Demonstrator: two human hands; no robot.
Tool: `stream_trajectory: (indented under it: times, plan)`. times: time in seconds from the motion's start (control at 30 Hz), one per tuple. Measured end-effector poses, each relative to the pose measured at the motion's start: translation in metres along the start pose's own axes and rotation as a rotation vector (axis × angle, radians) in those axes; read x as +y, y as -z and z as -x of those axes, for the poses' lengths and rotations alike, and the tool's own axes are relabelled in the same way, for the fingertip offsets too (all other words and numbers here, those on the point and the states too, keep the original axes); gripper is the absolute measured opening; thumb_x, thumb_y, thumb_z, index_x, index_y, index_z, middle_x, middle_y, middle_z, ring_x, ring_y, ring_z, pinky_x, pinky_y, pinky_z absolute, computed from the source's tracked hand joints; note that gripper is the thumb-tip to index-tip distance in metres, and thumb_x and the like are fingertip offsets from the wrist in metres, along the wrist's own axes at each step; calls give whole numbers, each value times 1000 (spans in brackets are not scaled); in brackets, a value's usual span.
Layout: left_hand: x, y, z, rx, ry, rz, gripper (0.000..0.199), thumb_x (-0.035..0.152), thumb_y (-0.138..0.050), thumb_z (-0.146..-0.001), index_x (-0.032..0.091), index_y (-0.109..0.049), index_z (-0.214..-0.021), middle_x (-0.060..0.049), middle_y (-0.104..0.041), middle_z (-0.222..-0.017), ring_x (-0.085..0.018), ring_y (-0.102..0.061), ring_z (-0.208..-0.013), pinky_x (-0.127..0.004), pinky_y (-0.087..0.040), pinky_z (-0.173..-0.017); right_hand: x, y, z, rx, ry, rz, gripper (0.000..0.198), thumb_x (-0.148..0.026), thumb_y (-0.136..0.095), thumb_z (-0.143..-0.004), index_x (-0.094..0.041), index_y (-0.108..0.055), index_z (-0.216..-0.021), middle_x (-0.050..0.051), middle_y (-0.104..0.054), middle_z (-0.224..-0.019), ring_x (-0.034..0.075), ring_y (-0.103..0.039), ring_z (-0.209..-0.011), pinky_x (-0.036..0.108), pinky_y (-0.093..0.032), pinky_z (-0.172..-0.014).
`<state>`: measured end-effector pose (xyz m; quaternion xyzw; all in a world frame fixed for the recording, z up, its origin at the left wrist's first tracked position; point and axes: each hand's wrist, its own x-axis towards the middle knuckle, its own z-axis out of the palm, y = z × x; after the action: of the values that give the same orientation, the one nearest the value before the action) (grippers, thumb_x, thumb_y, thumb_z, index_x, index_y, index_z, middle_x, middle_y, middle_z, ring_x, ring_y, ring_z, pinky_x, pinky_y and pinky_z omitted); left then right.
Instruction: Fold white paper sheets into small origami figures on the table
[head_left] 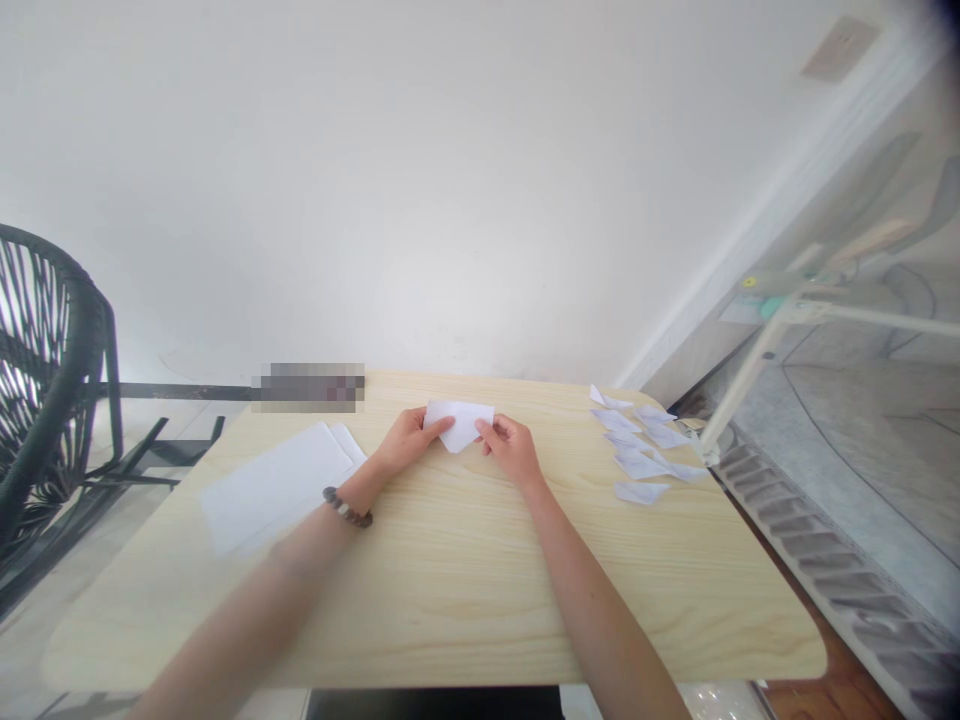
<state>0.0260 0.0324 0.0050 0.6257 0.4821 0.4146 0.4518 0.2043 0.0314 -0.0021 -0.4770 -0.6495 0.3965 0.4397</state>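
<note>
Paper (463,424), white and folded small, sits near the centre of the frame between both hands; whether it touches the table (450,590) below is not clear. The left hand (409,437) pinches its left end, thumb on the near face, fingers mostly hidden behind. The right hand (516,447) holds the right side much the same way, its thumb laid over the edge. The top edge runs straight and the bottom narrows to a blunt tip. The step in hand looks like a fold partway done, though any crease is too faint to make out. The next move seems to call for matched edges and firm, even thumb pressure. Flat white sheets (274,485) overlap at lower left; folded pieces (637,465) cluster right of centre, in the lower half.
</note>
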Motion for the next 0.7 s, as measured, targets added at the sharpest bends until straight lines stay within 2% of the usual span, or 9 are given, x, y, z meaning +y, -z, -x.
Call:
stream_trajectory:
  times: [0.13, 0.27, 0.43, 0.57, 0.7]
  plan:
    - [0, -1, -1, 30, -19, 55, 38, 43, -53, -68, 10, -61, -86, -4, -62, -77, -16, -54, -68, -24, -40, -61, 0, 0, 0, 41, 7, 7, 36, -47, -40, -76, -16, -54, -64, 0, -56, -51, 8, -46, -42, 18, -35, -44]
    - [-1, -1, -1, -10, 38, 132, 35, 42, -52, -70, 10, -62, -79, -3, -63, -74, -15, -54, -67, -23, -41, -61, 1, 0, 0, 79, -10, 20, 39, -49, -37, -77, -16, -51, -60, -2, -52, -43, 8, -43, -38, 18, -33, -42]
    - [1, 0, -1, -45, 89, 192, 34, 42, -50, -73, 10, -62, -73, -3, -63, -72, -15, -55, -68, -23, -41, -62, 4, -1, -1, 120, -6, -4, 39, -48, -37, -77, -16, -52, -61, -1, -52, -45, 8, -43, -38, 18, -34, -41]
    - [2, -1, -1, -40, 49, 187, 36, 43, -48, -74, 11, -62, -79, -4, -64, -79, -17, -56, -74, -25, -42, -67, 6, 0, -2, 137, -3, -33, 37, -48, -40, -76, -16, -54, -65, -1, -52, -48, 7, -41, -38, 18, -34, -41]
    - [1, -2, -1, -37, -3, 129, 36, 41, -56, -68, 11, -60, -88, -5, -63, -86, -18, -56, -78, -27, -42, -69, 5, 1, -1, 106, -4, -84, 33, -47, -44, -73, -16, -56, -72, -3, -49, -46, 7, -41, -38, 18, -34, -40]
